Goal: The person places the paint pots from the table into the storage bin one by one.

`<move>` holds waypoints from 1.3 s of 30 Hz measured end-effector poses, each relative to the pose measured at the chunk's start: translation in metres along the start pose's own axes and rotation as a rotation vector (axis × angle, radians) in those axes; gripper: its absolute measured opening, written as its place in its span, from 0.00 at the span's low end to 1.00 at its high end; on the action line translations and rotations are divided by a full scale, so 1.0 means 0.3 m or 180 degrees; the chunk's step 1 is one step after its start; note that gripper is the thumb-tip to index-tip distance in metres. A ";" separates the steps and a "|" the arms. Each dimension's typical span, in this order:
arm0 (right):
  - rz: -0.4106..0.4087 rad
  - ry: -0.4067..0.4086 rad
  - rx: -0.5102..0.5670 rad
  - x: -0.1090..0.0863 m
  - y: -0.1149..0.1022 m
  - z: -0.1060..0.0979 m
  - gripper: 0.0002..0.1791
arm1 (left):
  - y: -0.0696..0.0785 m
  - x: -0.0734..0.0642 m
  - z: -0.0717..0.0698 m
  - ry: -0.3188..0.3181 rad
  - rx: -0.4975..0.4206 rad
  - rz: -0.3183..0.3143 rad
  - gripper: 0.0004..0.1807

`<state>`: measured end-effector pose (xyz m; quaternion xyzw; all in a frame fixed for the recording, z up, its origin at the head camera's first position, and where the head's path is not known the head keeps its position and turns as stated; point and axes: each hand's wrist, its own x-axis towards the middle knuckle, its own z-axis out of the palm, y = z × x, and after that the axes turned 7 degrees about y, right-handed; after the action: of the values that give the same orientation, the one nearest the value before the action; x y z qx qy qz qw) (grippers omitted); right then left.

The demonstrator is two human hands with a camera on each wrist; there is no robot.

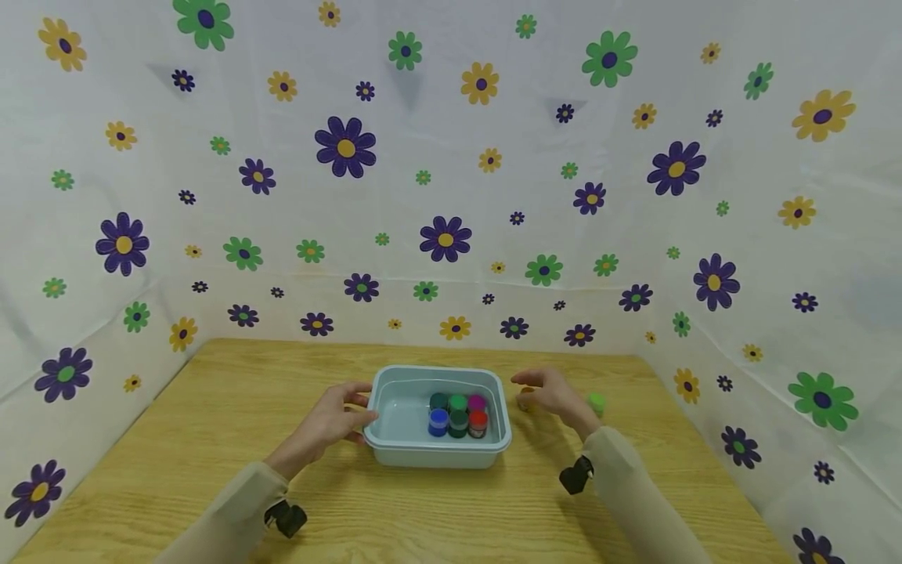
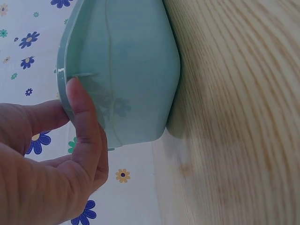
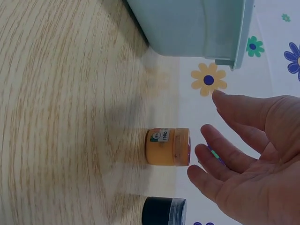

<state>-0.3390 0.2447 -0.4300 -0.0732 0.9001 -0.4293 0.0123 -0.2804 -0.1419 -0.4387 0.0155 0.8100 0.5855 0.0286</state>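
Note:
A light blue plastic tub stands on the table in the head view, with several small paint jars grouped in its right half. The blue-lidded jar and the red-lidded jar are in the front row. My left hand pinches the tub's left rim, one digit along the outer wall. Right of the tub, my right hand hovers with relaxed, spread fingers and holds nothing. Its fingertips are close over an orange paint jar, which stands upright on the table and is partly hidden in the head view.
A dark paint jar stands beside the orange one in the right wrist view. A jar with a light green lid is right of my right hand. White flower-printed cloth walls the wooden table's back and sides.

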 end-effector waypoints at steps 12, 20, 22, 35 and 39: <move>0.0039 0.0009 0.0024 0.003 0.016 0.011 0.22 | 0.004 0.000 0.004 0.0035 -0.0022 -0.0040 0.29; -0.0084 0.0021 -0.0060 0.009 0.035 0.024 0.24 | 0.004 0.000 0.003 0.0017 -0.0075 -0.0049 0.30; -0.0120 -0.0030 -0.0086 0.010 0.040 0.026 0.25 | 0.003 0.000 0.003 0.0012 -0.0080 -0.0059 0.30; -0.0191 -0.0319 -0.0121 0.007 0.056 0.026 0.23 | -0.006 0.006 0.005 0.0040 -0.0068 -0.0094 0.29; -0.0173 -0.0285 -0.0178 0.008 0.070 0.034 0.23 | -0.010 0.012 0.006 0.0049 -0.0064 -0.0104 0.30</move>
<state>-0.3430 0.2494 -0.4527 -0.1171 0.9080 -0.4005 0.0388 -0.2837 -0.1408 -0.4423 -0.0025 0.8045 0.5931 0.0320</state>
